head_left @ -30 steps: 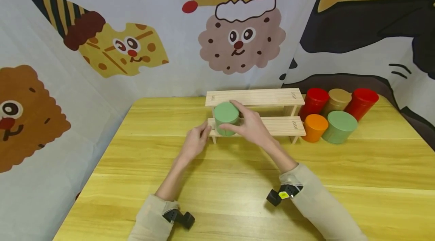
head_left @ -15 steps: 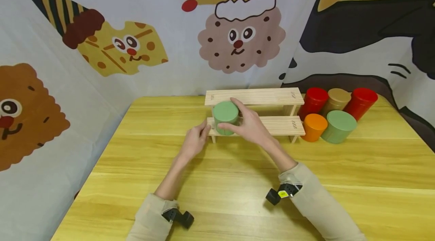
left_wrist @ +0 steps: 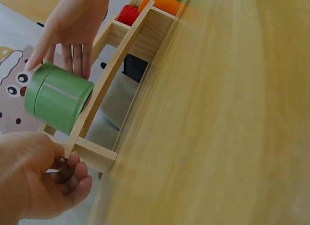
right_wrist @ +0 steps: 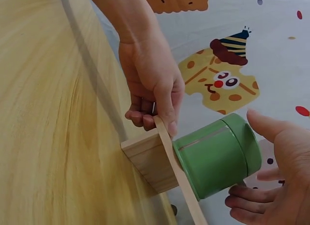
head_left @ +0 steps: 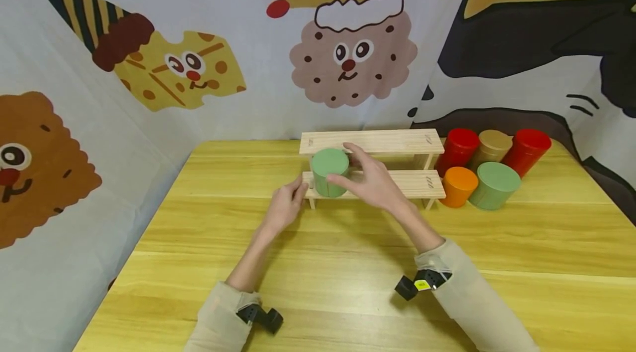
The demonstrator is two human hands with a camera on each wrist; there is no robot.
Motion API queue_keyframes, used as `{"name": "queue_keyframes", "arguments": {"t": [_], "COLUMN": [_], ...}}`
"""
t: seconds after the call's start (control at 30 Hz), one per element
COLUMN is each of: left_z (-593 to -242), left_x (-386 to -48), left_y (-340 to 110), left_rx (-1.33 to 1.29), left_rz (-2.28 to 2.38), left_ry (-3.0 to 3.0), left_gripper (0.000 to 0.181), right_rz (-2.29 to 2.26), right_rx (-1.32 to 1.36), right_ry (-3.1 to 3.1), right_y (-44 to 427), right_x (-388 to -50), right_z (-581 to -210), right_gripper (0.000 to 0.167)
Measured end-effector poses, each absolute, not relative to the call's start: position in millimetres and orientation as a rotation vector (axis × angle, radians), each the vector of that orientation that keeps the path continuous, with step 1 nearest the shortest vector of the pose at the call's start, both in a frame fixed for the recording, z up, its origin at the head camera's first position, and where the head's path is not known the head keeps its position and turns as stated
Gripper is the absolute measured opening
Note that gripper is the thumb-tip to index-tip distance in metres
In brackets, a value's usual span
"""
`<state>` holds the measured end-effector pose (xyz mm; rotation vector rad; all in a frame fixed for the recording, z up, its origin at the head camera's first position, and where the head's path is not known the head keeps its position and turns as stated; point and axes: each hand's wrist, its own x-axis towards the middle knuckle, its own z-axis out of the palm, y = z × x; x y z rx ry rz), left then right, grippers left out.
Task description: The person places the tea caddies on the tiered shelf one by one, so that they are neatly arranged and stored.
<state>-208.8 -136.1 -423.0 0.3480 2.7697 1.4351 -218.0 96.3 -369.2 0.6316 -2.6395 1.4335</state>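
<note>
A green lidded canister (head_left: 330,163) stands upright on the left end of the lower plank of a two-step wooden shelf (head_left: 409,182). My left hand (head_left: 284,207) pinches the left end of that plank between thumb and fingers, close to the canister. On the canister's other side is my right hand (head_left: 375,182), its thumb and fingers spread around it. A gap shows between the right thumb (right_wrist: 264,124) and the canister in the right wrist view; whether any finger touches is hard to tell. The right hand holds nothing.
Right of the shelf stand an orange canister (head_left: 460,186), a second green canister (head_left: 495,185), two red canisters (head_left: 528,150) and a tan canister (head_left: 493,145). The shelf's upper plank (head_left: 377,142) lies behind the green canister. A cartoon-printed cloth (head_left: 268,65) hangs behind the table (head_left: 318,275).
My right hand has loosened from the green canister and shifted slightly right, its fingers spreading. The canister stays on the plank, and my left hand keeps its place.
</note>
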Motion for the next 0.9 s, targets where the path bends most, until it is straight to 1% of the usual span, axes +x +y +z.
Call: {"name": "queue_keyframes", "arguments": {"t": [0.53,0.9], "left_z": [-424,-423], "left_x": [-210,-209], "left_y": [-136,-136], "left_rx": [0.364,0.361], "left_rz": [1.424,1.428], "left_ry": [2.795,2.775], "left_gripper": [0.051,0.051], "right_rz": [1.373,1.334], "right_rx": [0.585,0.546], "right_ry": [-2.594,-2.578], "right_y": [111,132], "right_x": [-210,-201], "right_z": [-359,-357], "right_gripper": [0.081,0.073]}}
